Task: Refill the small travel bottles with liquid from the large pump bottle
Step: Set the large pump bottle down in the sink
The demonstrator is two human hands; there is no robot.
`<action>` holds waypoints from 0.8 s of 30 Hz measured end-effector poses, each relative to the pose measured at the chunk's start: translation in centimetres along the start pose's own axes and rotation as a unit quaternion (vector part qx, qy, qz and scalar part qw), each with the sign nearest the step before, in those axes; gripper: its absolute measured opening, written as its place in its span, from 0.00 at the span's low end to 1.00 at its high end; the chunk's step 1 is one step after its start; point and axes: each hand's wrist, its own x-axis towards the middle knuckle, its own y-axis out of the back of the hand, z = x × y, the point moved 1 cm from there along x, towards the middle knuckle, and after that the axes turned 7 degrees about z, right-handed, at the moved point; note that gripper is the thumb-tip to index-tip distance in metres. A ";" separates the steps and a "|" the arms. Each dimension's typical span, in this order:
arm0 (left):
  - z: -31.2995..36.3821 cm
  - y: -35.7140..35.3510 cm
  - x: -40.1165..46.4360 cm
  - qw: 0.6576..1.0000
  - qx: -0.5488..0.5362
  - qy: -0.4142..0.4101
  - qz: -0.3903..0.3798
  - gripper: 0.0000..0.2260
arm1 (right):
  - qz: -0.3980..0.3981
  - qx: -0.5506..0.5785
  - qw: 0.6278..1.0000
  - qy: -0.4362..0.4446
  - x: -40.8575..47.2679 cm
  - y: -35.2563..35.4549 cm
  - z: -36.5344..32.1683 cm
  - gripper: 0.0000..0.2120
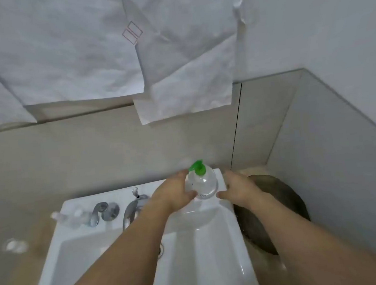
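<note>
The large clear pump bottle (202,183) with a green pump head stands upright on the back right corner of the white sink (193,256). My left hand (176,194) grips its left side, with the fingers up near the pump and the thumb low on the front. My right hand (235,188) is spread just right of the bottle with relaxed fingers and a thin gap to it. Small clear travel bottles (71,219) lie blurred on the sink's back left corner. Both forearms reach across the basin.
A chrome faucet (131,211) and a handle (103,211) stand at the back rim between the travel bottles and my left hand. Some small clear pieces (13,246) lie on the beige counter at left. A dark round object (272,214) sits right of the sink. White cloth (182,74) hangs on the wall above.
</note>
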 end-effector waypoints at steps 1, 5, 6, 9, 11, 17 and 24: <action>-0.2 -0.1 0.5 1.000 -0.006 0.001 -0.007 0.33 | 0.006 0.019 1.000 -0.001 0.5 -0.2 0.2 0.24; -1.1 -0.8 2.3 0.999 -0.005 0.021 -0.047 0.33 | -0.004 0.016 1.000 -0.006 2.4 -1.1 0.7 0.24; -1.3 -1.1 2.6 0.998 0.000 0.025 -0.053 0.33 | -0.008 0.012 1.000 -0.001 2.8 -1.5 0.7 0.25; -1.6 -1.7 3.5 0.998 0.001 0.031 -0.062 0.33 | -0.015 0.000 1.000 0.014 3.8 -2.5 0.7 0.31; -1.7 -2.0 3.9 0.998 0.007 0.031 -0.057 0.30 | -0.020 0.005 1.000 0.011 4.2 -2.8 0.8 0.33; -1.6 -2.4 4.0 0.998 0.035 0.024 -0.049 0.28 | -0.029 -0.041 0.999 0.014 4.5 -2.7 1.1 0.36; 0.0 -2.7 0.5 0.998 0.032 0.037 -0.040 0.28 | -0.017 -0.036 0.999 0.014 1.4 -2.3 0.7 0.30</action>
